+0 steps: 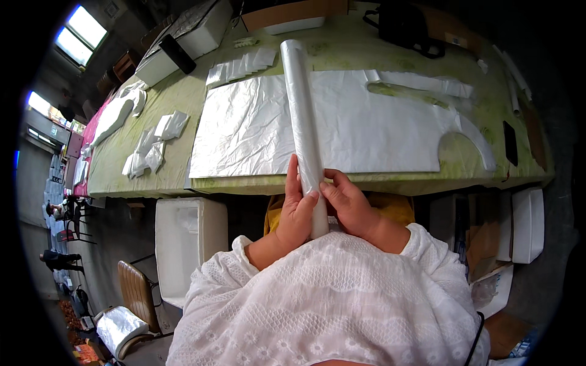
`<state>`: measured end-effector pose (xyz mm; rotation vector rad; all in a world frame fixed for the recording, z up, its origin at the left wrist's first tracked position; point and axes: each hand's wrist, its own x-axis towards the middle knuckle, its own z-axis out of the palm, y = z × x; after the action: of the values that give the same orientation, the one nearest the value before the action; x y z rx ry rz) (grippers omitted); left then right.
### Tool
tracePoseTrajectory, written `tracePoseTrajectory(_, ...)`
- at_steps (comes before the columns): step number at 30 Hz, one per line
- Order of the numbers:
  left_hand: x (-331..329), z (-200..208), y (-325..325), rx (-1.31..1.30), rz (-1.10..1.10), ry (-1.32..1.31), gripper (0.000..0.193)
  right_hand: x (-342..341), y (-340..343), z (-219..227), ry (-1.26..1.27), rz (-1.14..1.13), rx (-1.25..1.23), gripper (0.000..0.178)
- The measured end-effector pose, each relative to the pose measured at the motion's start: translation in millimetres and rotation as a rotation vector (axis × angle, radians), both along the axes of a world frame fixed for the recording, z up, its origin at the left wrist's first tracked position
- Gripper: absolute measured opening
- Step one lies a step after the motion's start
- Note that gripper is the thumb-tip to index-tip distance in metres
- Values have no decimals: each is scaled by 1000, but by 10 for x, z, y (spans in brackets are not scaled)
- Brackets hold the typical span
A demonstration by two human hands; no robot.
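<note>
A long roll of whitish translucent plastic film (pixel 297 104) stands tilted in front of my body, its far end over the table. My left hand (pixel 297 213) grips its lower part from the left, the thumb pressed on the film and the fingers along the side. From the right, my right hand (pixel 348 204) holds the same part, with its thumb on the roll. Beneath the roll's far part, a thin white plastic apron (pixel 378 137) lies spread on the table, its strap loops to the right. Several flat folded white packets (pixel 241 66) lie beyond the apron's left part.
A green patterned cloth (pixel 177 113) covers the table. More folded packets (pixel 152 140) lie to the left. A dark phone-like slab (pixel 510 143) rests near the right edge; a black bag (pixel 403 27) is at the back. A white foam box (pixel 189 244) stands below the table's front edge, beside a brown chair (pixel 137 293).
</note>
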<state>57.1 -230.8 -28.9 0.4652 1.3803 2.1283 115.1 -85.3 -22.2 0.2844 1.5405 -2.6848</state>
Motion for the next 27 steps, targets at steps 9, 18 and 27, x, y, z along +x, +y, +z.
tracePoseTrajectory(9,-620,346,571,-46,161,-57,83,75,85,-141,105,-77,210,45)
tracePoseTrajectory(18,-1212,324,1024,-65,196,-124,90,48,318,158,-137,-38,61,66)
tracePoseTrajectory(27,-1799,300,1310,95,209,-172,91,510,819,193,-136,144,257,59)
